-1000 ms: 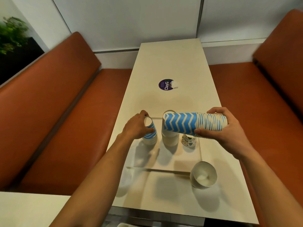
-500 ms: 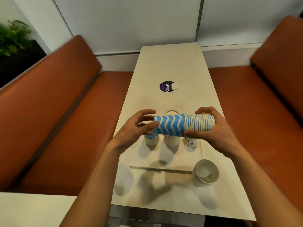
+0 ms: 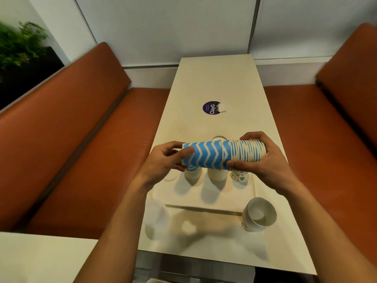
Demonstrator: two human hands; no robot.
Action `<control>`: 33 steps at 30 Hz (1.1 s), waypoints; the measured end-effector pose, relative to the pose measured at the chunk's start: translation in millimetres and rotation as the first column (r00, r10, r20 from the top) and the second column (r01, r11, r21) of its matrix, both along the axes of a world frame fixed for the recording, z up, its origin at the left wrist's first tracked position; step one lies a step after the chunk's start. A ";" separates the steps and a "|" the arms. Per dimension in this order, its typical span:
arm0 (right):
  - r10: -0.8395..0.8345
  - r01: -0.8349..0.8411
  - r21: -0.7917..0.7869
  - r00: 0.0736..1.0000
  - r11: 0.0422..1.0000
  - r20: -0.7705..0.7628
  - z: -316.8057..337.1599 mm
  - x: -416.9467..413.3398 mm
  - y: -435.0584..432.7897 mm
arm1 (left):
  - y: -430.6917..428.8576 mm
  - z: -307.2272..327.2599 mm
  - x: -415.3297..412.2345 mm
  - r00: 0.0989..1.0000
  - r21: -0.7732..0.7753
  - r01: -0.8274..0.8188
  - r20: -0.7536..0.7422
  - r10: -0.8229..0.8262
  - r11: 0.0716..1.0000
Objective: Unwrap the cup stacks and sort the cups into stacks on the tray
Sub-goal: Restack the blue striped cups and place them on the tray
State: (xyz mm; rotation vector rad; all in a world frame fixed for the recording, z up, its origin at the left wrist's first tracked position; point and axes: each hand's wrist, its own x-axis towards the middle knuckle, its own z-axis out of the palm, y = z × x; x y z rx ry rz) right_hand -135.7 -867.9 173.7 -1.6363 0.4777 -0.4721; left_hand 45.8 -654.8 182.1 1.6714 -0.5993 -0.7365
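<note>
Seen from the head camera, both hands hold the blue zigzag cup stack sideways in the air, over the far part of the tray. The left hand pinches the end cup at the 9 o'clock end, with the thumb in front and the fingers curled behind. The right hand is wrapped round the rim end at 3 o'clock.

A hard pull could bring off two cups stuck together. If the right hand lets go a little, the whole stack could drop on the piles right under it and knock them over.

Those piles stand in a row on the tray: a short blue pile at 9 o'clock, a white pile in the middle, and a flowery cup at 3 o'clock. The white pile is close beside the blue one, so it could get bumped when a cup goes down.

A tipped white cup lies at 4 o'clock, off the tray. Something clear and blurry sits at 7 o'clock, maybe wrapping. A purple sticker is at 12 o'clock on the table.
</note>
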 end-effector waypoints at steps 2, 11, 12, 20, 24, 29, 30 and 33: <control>-0.032 0.032 -0.010 0.999 0.999 0.004 -1.7 -0.2 -5.0 | 1.6 0.1 11.6 0.998 -0.007 -0.065 0.009 0.065 0.998; -0.139 0.137 0.033 0.989 0.990 0.050 -9.2 -7.4 -28.0 | 5.4 19.7 62.0 0.897 0.215 -0.274 0.407 0.169 0.937; -0.137 0.136 0.035 0.989 0.990 0.047 -10.1 -7.6 -28.8 | 1.8 20.7 64.1 0.872 0.294 -0.282 0.475 0.117 0.913; -0.107 0.107 0.020 0.994 0.994 -0.002 -12.8 -7.7 -32.6 | -52.9 9.2 63.8 0.690 0.629 -0.265 0.653 -0.312 0.731; -0.100 0.101 0.017 0.995 0.995 -0.027 -14.2 -6.8 -32.5 | -73.2 -6.6 61.9 0.689 0.717 -0.205 0.589 -0.422 0.667; -0.100 0.101 0.004 0.993 0.995 -0.064 -16.2 -8.3 -31.7 | -81.7 -26.9 59.5 0.703 0.750 -0.160 0.543 -0.459 0.642; -0.101 0.101 0.004 0.993 0.995 -0.067 -16.7 -8.4 -31.5 | -82.0 -30.8 58.9 0.708 0.750 -0.156 0.539 -0.457 0.642; -0.100 0.100 0.008 0.993 0.995 -0.070 -16.0 -6.7 -29.3 | -80.7 -39.2 58.6 0.721 0.738 -0.144 0.534 -0.441 0.659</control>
